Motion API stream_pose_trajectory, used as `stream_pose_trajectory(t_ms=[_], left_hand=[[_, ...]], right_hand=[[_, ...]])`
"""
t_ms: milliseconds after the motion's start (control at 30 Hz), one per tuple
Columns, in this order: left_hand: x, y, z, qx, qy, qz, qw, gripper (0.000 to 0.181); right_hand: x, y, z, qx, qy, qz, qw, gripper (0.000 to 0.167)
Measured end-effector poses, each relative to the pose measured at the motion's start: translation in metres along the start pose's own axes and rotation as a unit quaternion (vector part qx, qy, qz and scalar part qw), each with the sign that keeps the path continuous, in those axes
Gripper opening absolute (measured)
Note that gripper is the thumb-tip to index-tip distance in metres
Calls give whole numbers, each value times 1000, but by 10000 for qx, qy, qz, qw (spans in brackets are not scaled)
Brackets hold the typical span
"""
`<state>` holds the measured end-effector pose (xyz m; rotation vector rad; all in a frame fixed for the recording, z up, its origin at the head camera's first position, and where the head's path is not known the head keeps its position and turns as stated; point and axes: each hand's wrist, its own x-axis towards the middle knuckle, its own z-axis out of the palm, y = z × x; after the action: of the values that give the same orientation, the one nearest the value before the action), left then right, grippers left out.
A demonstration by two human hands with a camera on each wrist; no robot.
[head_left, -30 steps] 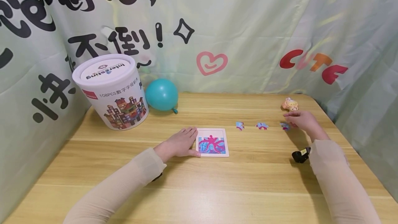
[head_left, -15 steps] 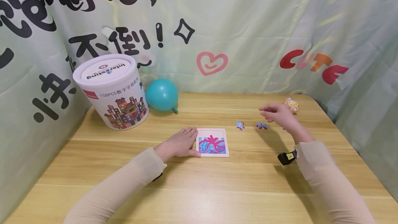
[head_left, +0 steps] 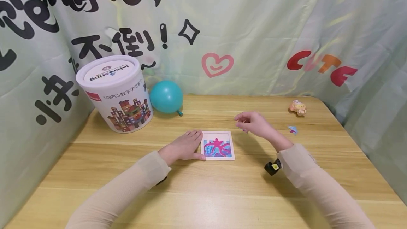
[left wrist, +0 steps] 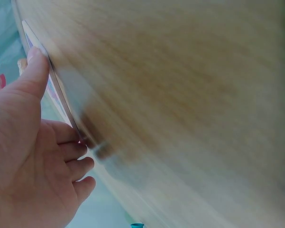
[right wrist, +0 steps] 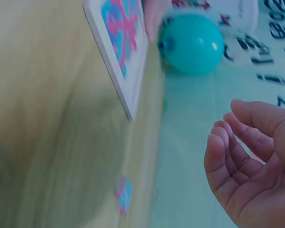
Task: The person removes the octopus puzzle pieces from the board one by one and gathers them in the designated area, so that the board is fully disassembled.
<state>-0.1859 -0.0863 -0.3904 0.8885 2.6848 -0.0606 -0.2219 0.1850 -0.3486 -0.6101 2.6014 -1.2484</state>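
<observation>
On the table lies a square puzzle board, its lower part filled with a pink octopus picture. My left hand rests against its left side; the left wrist view shows the thumb at one edge and the fingers relaxed. Above the table, right of the board, my right hand hovers with loosely bent fingers holding nothing, as the right wrist view confirms. A loose piece peeks out beneath it, mostly hidden. Farther right lies another piece. The right wrist view shows one loose piece on the table.
A large white tub stands at the back left, with a teal balloon touching or close beside it. A small toy figure sits at the back right. Behind the table hangs a printed curtain.
My right hand has travelled left from beside the far-right piece, over the middle piece, to above the piece closest to the board. The left hand and board stay in place.
</observation>
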Motion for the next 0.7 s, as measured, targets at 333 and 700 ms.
stream_pose_trajectory(t_ms=[333, 700], left_hand=[[3, -2, 2, -15, -37, -10, 10000, 93], [1, -1, 1, 100, 32, 40, 9999, 92]], right_hand=[[16, -12, 48, -609, -556, -475, 9955, 21], [23, -16, 77, -939, -986, -678, 9884, 21]])
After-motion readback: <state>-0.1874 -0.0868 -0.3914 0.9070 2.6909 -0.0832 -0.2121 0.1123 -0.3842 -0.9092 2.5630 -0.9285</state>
